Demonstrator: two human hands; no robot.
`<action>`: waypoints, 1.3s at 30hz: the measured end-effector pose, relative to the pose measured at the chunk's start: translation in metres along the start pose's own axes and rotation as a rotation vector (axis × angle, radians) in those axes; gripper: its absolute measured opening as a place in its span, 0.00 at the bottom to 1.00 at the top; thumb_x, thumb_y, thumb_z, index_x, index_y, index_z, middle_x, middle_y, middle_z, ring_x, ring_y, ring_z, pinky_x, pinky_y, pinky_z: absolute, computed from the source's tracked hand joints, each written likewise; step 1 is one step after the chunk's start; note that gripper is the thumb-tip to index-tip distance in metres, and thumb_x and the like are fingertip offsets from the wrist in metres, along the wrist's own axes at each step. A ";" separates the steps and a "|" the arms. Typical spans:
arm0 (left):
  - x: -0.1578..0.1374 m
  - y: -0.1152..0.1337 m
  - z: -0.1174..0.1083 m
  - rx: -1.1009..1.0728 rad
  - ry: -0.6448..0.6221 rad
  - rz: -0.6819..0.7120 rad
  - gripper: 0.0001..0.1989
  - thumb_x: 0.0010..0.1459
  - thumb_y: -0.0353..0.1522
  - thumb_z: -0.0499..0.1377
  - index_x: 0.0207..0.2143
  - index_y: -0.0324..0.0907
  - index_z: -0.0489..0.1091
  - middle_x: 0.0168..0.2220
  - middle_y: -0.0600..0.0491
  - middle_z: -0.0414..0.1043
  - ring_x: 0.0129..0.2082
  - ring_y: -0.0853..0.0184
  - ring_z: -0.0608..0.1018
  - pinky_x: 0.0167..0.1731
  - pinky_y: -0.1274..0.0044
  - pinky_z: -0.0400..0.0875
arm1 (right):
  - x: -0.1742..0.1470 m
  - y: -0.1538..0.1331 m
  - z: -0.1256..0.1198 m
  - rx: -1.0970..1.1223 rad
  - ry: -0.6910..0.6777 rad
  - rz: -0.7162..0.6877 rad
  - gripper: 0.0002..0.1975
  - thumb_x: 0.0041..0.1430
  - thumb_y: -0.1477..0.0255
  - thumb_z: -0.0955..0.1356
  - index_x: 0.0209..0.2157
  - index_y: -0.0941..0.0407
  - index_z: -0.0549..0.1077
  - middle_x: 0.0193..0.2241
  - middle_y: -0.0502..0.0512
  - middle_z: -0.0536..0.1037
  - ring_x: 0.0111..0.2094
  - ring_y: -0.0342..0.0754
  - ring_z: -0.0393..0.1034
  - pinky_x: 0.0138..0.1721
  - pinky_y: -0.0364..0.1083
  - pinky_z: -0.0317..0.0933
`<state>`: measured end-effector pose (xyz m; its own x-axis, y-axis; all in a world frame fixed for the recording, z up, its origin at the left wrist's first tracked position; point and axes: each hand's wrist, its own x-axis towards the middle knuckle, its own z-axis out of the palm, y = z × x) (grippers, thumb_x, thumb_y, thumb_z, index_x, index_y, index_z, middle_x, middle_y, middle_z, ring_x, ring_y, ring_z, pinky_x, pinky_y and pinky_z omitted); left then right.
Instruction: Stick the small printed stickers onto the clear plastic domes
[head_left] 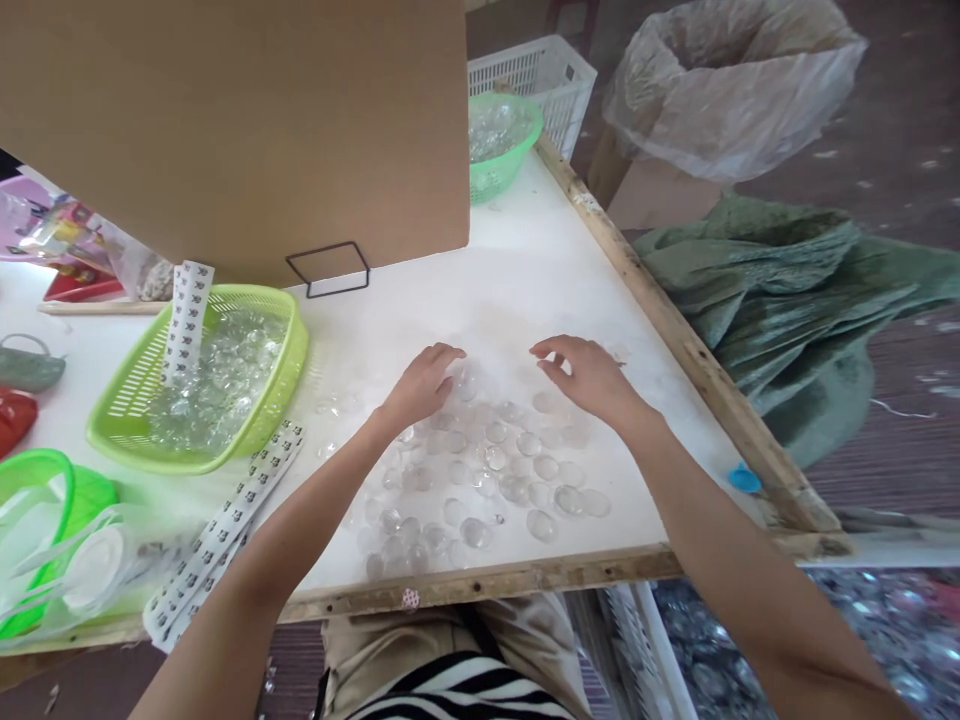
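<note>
My left hand hovers over the white tabletop, thumb and fingers apart. Just by its fingertips is a clear domed piece; whether they touch it, I cannot tell. Across a gap to the right, my right hand has its fingers curved, with space showing between thumb and forefinger and nothing seen in it. Below and between both hands lie many loose clear round pieces, spread over the table toward its near edge.
A lime-green basket of clear pieces stands left, with printed sticker strips beside it. A cardboard box rises behind, and a green bowl sits beyond. Wooden rails edge the table. A blue piece lies right.
</note>
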<state>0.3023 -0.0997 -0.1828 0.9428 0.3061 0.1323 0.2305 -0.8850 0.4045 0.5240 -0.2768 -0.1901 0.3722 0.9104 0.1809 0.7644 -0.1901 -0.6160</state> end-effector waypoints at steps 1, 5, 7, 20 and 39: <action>0.001 0.001 0.000 -0.001 -0.015 0.045 0.19 0.61 0.23 0.52 0.54 0.43 0.66 0.52 0.46 0.70 0.51 0.59 0.72 0.52 0.66 0.69 | -0.003 -0.001 0.003 -0.019 -0.053 -0.044 0.10 0.61 0.72 0.64 0.42 0.53 0.75 0.41 0.55 0.80 0.38 0.52 0.74 0.43 0.52 0.63; 0.004 0.004 0.003 0.031 -0.092 0.123 0.14 0.64 0.24 0.50 0.47 0.43 0.71 0.49 0.48 0.72 0.49 0.59 0.73 0.51 0.67 0.68 | -0.011 -0.003 0.014 -0.084 -0.150 -0.163 0.09 0.63 0.74 0.63 0.39 0.53 0.75 0.44 0.57 0.79 0.45 0.56 0.71 0.46 0.55 0.61; 0.006 0.004 0.004 0.045 -0.085 0.094 0.13 0.65 0.26 0.50 0.45 0.43 0.72 0.49 0.48 0.73 0.48 0.59 0.73 0.51 0.67 0.68 | -0.012 -0.003 0.016 -0.106 -0.118 -0.159 0.09 0.64 0.73 0.62 0.39 0.54 0.75 0.44 0.58 0.78 0.45 0.57 0.71 0.46 0.56 0.60; 0.017 0.000 0.016 0.065 0.042 -0.148 0.13 0.60 0.25 0.56 0.48 0.43 0.68 0.45 0.48 0.73 0.44 0.58 0.75 0.47 0.67 0.70 | -0.006 0.009 0.018 -0.179 0.064 0.061 0.09 0.60 0.75 0.64 0.41 0.56 0.74 0.43 0.63 0.75 0.47 0.62 0.68 0.47 0.58 0.60; 0.025 0.075 0.053 -0.091 -0.075 0.104 0.16 0.62 0.27 0.57 0.52 0.44 0.67 0.51 0.48 0.72 0.52 0.57 0.72 0.51 0.65 0.68 | -0.045 0.005 0.013 0.052 0.018 0.147 0.14 0.63 0.72 0.61 0.48 0.54 0.71 0.35 0.55 0.80 0.34 0.52 0.74 0.39 0.51 0.66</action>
<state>0.3556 -0.1771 -0.1969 0.9766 0.1841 0.1110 0.1110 -0.8740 0.4731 0.5038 -0.3137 -0.2113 0.4876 0.8674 0.0988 0.6730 -0.3014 -0.6754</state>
